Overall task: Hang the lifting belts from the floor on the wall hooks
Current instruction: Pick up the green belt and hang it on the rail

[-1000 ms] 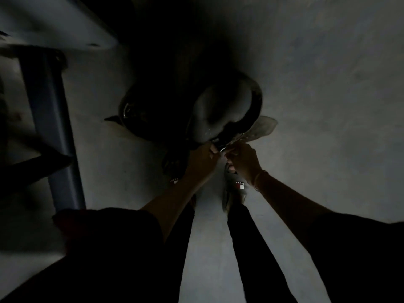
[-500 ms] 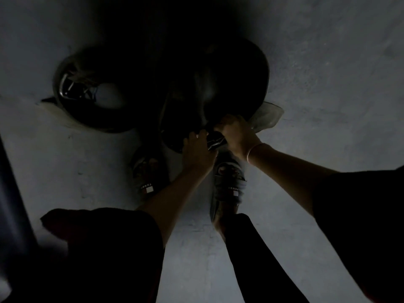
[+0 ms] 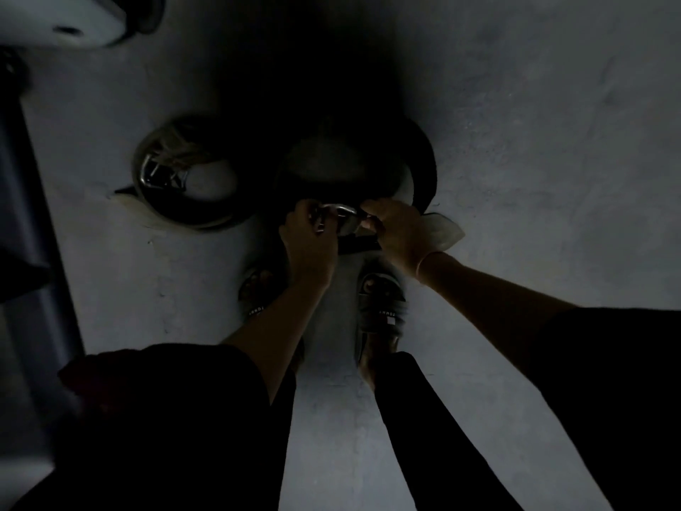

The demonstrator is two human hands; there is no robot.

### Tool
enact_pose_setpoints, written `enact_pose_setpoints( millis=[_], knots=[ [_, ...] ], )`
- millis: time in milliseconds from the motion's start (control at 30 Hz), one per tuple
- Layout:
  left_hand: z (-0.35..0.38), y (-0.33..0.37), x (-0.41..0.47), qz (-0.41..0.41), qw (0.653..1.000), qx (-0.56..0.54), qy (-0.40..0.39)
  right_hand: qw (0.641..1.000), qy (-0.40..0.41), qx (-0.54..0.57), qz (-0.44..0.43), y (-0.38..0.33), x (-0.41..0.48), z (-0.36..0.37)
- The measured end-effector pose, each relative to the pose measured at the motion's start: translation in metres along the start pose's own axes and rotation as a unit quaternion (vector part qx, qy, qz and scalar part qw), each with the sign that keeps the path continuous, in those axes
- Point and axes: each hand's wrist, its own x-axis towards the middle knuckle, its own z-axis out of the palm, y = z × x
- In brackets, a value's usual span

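Note:
The scene is very dark. A black lifting belt [image 3: 423, 160] curls in a loop just above the grey floor in front of my feet. My left hand [image 3: 307, 241] grips its metal buckle [image 3: 341, 212]. My right hand [image 3: 396, 230] holds the strap end beside the buckle, with a pale tab [image 3: 444, 230] showing behind it. A second coiled belt [image 3: 191, 212] with a shiny buckle [image 3: 158, 175] lies on the floor to the left. No wall hooks are in view.
A blue metal frame leg [image 3: 33, 230] runs down the left edge, with a pale plate [image 3: 62, 20] at the top left. My two sandalled feet [image 3: 381, 304] stand on the concrete floor [image 3: 534, 142] just below the hands.
The view has swung so the blue frame shows again at the left. Both hands have shifted on the belt, and the buckle is now exposed between them.

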Motion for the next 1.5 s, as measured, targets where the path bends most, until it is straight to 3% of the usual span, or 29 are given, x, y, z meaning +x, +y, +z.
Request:
enact_pose_setpoints(
  millis=[167, 333, 467, 733, 967, 1167, 1400, 1500],
  knots=[
    [-0.038, 0.075, -0.024, -0.049, 0.994, -0.089, 0.033, 0.981, 0.043, 0.186, 0.046, -0.059, -0.029, -0.062],
    [-0.087, 0.158, -0.072, -0.023, 0.965, -0.263, 0.008, 0.95, 0.094, 0.292, 0.054, -0.122, -0.063, -0.126],
    [-0.131, 0.216, -0.108, -0.012, 0.951, -0.306, 0.031, 0.92, 0.116, 0.373, 0.033, -0.176, -0.103, -0.191],
    [-0.253, 0.373, -0.189, 0.133, 0.941, -0.306, 0.056, 0.847, 0.211, 0.488, -0.028, -0.296, -0.19, -0.325],
    [-0.371, 0.51, -0.277, 0.255, 0.912, -0.304, 0.103, 0.82, 0.246, 0.495, -0.148, -0.42, -0.282, -0.447],
    [-0.472, 0.617, -0.382, 0.319, 0.864, -0.372, 0.117, 0.789, 0.151, 0.539, -0.253, -0.501, -0.366, -0.535],
    [-0.559, 0.698, -0.484, 0.434, 0.806, -0.399, 0.046, 0.729, 0.255, 0.501, -0.39, -0.597, -0.441, -0.634],
    [-0.587, 0.72, -0.512, 0.512, 0.774, -0.369, 0.052, 0.716, 0.281, 0.474, -0.429, -0.635, -0.467, -0.672]
  ],
)
